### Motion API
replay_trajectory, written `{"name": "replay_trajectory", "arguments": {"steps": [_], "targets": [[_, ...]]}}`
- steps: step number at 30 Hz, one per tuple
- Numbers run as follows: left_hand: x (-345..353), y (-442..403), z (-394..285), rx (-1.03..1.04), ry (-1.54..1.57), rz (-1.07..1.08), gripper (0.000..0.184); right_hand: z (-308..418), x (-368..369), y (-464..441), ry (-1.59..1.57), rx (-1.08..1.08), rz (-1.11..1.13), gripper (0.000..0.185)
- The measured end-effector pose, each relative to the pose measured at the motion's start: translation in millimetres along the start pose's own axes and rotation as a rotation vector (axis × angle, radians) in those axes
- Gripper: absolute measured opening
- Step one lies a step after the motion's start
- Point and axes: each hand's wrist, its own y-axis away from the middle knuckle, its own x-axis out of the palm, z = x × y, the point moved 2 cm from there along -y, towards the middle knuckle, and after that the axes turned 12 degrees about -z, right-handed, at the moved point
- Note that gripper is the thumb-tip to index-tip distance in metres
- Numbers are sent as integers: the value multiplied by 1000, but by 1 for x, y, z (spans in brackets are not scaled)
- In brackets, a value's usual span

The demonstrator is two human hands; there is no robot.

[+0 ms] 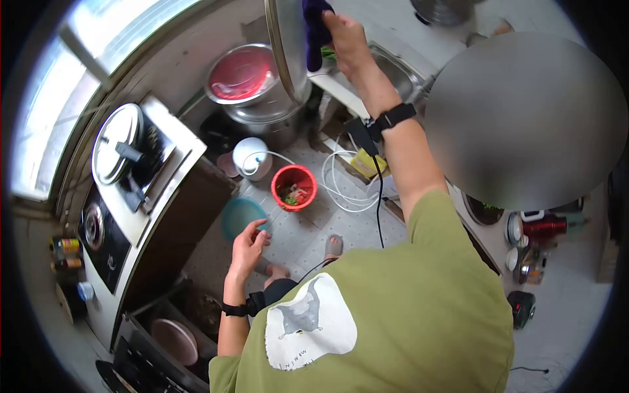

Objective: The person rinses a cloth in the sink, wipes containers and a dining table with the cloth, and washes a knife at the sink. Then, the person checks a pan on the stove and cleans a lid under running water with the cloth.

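My right hand [348,42] is raised at the top, its fingers closed on a dark purple cloth [314,33]. The cloth hangs beside a pale panel with a curved metal edge [282,52]; I cannot tell whether they touch. My left hand [247,250] holds nothing, its fingers loosely bent and apart. It appears in front of a teal basin [241,219] on the floor. Near the basin stands a red bucket [276,178] with scraps in it. Black straps circle both wrists.
On the left, a pan with a lid [118,144] sits on the counter by a cooktop [98,245]. Behind are a large steel pot [268,121] and a white container [252,157] with a hose [341,196]. A sink [396,72] lies right; a grey blur [524,118] hides part.
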Motion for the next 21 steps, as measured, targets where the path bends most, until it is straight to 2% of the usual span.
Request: {"name": "replay_trajectory", "arguments": {"steps": [3,6,11,15,17,19,21], "targets": [[82,-9,-30,-17,-29,126,37,-1,-124,-9,112,53,-161,35],[152,-22,-36,4,-23,239,37,-29,-252,-22,319,-9,-263,41],[212,-38,-73,16,-89,360,41,-69,-416,-11,618,106,-453,50],[236,-73,-72,-4,-122,396,41,-104,-515,-2,764,191,-547,53],[247,-97,-72,-35,-152,352,40,-122,-559,1,855,301,-638,52],[263,-124,-73,-22,-137,368,38,-140,-591,1,850,340,-669,56],[286,-161,-75,22,-97,370,36,-148,-614,-5,1124,412,-662,62]]}}
